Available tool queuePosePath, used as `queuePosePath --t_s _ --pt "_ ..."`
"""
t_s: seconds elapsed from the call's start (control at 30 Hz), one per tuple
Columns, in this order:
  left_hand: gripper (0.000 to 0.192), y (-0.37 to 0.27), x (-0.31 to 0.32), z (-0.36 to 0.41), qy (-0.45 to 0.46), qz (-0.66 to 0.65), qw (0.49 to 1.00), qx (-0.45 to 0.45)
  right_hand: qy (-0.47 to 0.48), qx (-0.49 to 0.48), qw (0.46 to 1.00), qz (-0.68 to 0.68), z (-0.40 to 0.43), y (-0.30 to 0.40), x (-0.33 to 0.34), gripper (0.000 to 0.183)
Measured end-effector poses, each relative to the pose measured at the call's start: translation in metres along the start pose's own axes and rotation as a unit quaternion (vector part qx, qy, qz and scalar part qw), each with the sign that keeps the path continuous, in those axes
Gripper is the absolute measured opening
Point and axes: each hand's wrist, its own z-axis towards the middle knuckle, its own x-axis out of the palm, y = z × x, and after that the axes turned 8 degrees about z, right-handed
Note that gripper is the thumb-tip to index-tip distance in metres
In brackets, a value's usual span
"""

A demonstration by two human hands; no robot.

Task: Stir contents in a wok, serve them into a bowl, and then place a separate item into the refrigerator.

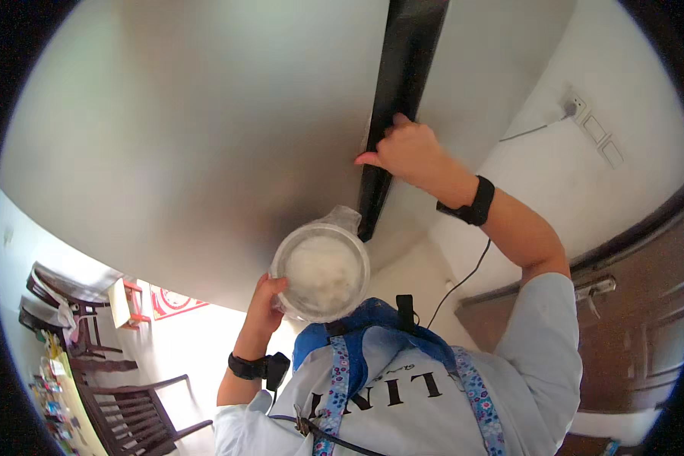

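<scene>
My left hand (268, 299) grips the side of a round metal bowl (279, 256), its thumb over the rim. Clear plastic film (342, 216) wraps the bowl and bunches up at its far side. Under the film lies whitish food (322, 271), too blurred to name. A tall grey door (205, 131), apparently a refrigerator's, fills the space ahead. Along its right side runs a dark edge strip (399, 62). My right hand (413, 151) has its fingers hooked at this strip, thumb pointing left against the door; the fingertips are mostly hidden.
At right, a wall socket (575, 105) holds a plug with a cable. Behind me on the right is a brown door (621, 342) with a lever handle. Dark wooden chairs (142, 416), a cluttered table (71, 393) and a red-legged stool (128, 305) stand at left.
</scene>
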Motion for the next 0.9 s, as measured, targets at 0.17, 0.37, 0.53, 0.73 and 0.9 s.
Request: queuePosePath --t_s 0.17,0.37,0.53,0.73,0.9 --pt "0.053 -0.01 0.008 -0.007 -0.042 -0.022 0.999 0.009 0.001 -0.001 1.0 0.013 -0.03 0.006 -0.017 0.052" --pt "0.05 -0.011 0.024 0.0 -0.014 -0.042 0.998 0.034 -0.017 -0.008 0.998 0.061 -0.105 0.007 -0.069 0.047" --pt "0.044 -0.013 0.042 0.001 -0.033 -0.056 0.998 0.015 -0.021 0.001 0.989 0.148 -0.181 0.009 -0.111 0.032" --pt "0.034 -0.018 0.114 0.052 -0.012 -0.101 0.995 0.008 -0.047 0.186 0.966 0.172 -0.292 -0.006 -0.163 0.035" --pt "0.037 -0.001 0.175 0.141 0.021 -0.12 0.991 0.048 -0.143 0.249 0.944 0.162 -0.336 -0.02 -0.154 0.043"
